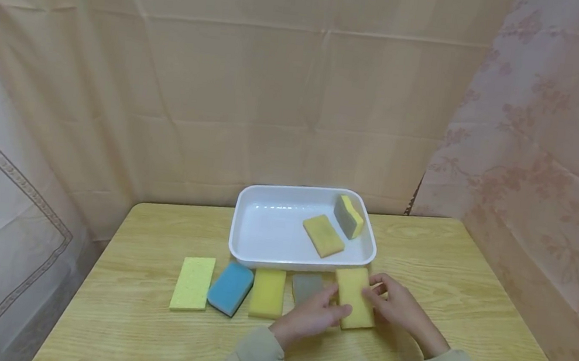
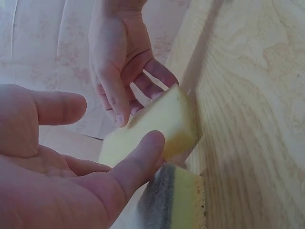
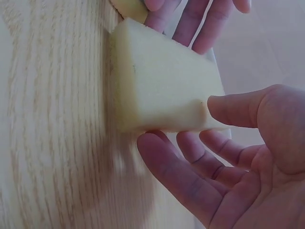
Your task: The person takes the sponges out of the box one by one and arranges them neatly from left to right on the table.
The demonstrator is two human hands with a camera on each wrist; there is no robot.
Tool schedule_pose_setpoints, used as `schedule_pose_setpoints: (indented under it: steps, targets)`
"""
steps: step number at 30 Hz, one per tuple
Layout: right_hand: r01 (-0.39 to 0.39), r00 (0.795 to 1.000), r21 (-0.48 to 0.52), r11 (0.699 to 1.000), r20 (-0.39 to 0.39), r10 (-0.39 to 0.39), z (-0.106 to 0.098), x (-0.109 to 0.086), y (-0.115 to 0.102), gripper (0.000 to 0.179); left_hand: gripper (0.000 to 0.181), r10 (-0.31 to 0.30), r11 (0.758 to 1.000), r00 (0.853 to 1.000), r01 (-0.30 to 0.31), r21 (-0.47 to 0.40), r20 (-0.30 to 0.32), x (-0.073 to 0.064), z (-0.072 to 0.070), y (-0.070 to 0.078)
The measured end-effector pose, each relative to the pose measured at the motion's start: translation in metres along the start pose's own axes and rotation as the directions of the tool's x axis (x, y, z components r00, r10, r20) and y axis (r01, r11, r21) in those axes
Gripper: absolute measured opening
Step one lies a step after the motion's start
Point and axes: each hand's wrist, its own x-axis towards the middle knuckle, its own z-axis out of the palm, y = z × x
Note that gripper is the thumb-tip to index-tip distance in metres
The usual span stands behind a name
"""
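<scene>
A pale yellow sponge (image 1: 354,299) lies between both hands in front of the white tray, tilted above the wood in the wrist views. My right hand (image 1: 397,302) pinches its right side, thumb (image 3: 233,109) on the upper face and fingers along the edge. On the other side my left hand (image 1: 311,318) has fairly straight fingers at the sponge's left edge; the left thumb stands off it in the left wrist view. Partly hidden behind the left hand is a grey-topped sponge (image 1: 306,287), whose yellow underlayer (image 2: 188,200) shows in the left wrist view.
The white tray (image 1: 265,260) at the table's back holds a flat yellow sponge (image 1: 323,235) and a grey-and-yellow one (image 1: 349,217) on its side. Leftward in the row lie a yellow sponge (image 1: 267,294), a blue one (image 1: 230,288) and a light yellow one (image 1: 193,283). Curtains (image 1: 299,87) hang behind.
</scene>
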Motion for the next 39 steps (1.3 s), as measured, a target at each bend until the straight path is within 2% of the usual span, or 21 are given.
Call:
schedule_pose_setpoints:
  steps: [9, 14, 24, 32, 39]
  targets:
    - [0.034, 0.999, -0.019, 0.999, 0.024, -0.033, -0.002, 0.0, -0.003, 0.036, 0.078, -0.09, 0.992, 0.996, 0.092, 0.091, -0.024, -0.002, 0.003, 0.001]
    - [-0.002, 1.0, -0.025, 1.0, 0.031, 0.003, -0.002, 0.002, -0.005, 0.037, 0.078, -0.095, 0.986, 0.995, 0.098, 0.131, -0.032, 0.0, 0.007, 0.0]
    - [-0.069, 0.996, 0.023, 0.997, 0.057, 0.068, 0.001, 0.005, -0.001, 0.041, 0.08, -0.082, 0.996, 0.997, 0.082, 0.031, -0.012, 0.001, 0.011, -0.001]
    - [-0.06, 0.995, 0.015, 0.998, 0.08, 0.059, 0.001, 0.006, 0.0, 0.04, 0.085, -0.113, 0.994, 0.993, 0.113, 0.001, -0.038, -0.001, 0.013, -0.004]
    - [-0.052, 0.994, 0.01, 0.999, 0.095, 0.051, 0.002, 0.005, 0.0, 0.039, 0.09, -0.11, 0.992, 0.994, 0.108, -0.068, -0.025, -0.001, 0.014, -0.005]
